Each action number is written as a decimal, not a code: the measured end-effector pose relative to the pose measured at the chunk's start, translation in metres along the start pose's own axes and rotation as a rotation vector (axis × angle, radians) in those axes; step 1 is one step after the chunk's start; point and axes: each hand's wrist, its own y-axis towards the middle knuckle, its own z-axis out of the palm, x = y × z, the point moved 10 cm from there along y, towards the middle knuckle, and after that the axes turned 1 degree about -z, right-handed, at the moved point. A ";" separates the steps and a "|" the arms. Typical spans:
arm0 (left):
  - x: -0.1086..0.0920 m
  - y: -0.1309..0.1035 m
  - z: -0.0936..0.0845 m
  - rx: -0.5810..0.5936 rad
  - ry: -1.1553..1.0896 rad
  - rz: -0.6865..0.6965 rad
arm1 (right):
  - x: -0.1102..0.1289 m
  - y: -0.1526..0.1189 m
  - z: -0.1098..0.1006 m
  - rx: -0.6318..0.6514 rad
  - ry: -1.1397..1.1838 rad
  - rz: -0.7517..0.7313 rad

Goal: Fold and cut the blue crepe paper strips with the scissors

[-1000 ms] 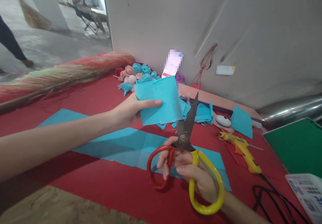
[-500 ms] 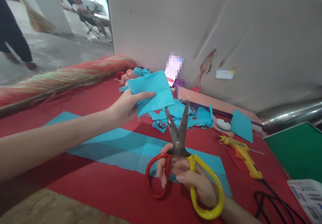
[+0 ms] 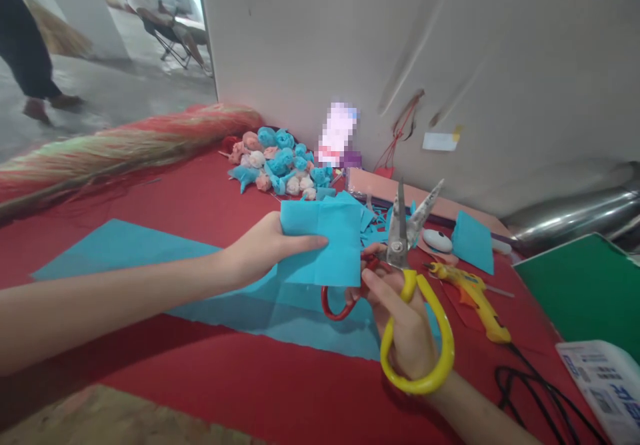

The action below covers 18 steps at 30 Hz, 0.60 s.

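My left hand (image 3: pixel 273 245) grips a square of folded blue crepe paper (image 3: pixel 337 232), the thumb lying flat over its face. Close to the paper's right edge is my right hand (image 3: pixel 400 305), with its fingers through the handles of a pair of scissors (image 3: pixel 399 252). One handle is red, the other yellow; the blades stand apart and point up and away, with nothing between them. Beneath both hands a long sheet of blue crepe paper (image 3: pixel 210 298) lies across the red table. Blue paper scraps (image 3: pixel 373 225) are partly hidden behind the held square.
Paper flowers (image 3: pixel 280 162) in blue, pink and white are heaped at the back. A phone (image 3: pixel 337 132) leans on the wall. To the right lie a yellow glue gun (image 3: pixel 475 298) with a black cord, a white oval object (image 3: pixel 437 240) and a green board (image 3: pixel 585 298). Behind, a person sits (image 3: pixel 155 12).
The paper in my left hand has come down and turned squarer to view, uncovering the flowers. My right hand has moved up and right, swinging the scissors' blades rightward away from the paper.
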 end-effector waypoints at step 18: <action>-0.008 -0.011 0.022 0.184 0.179 0.043 | 0.025 -0.003 -0.006 -0.103 -0.169 -0.125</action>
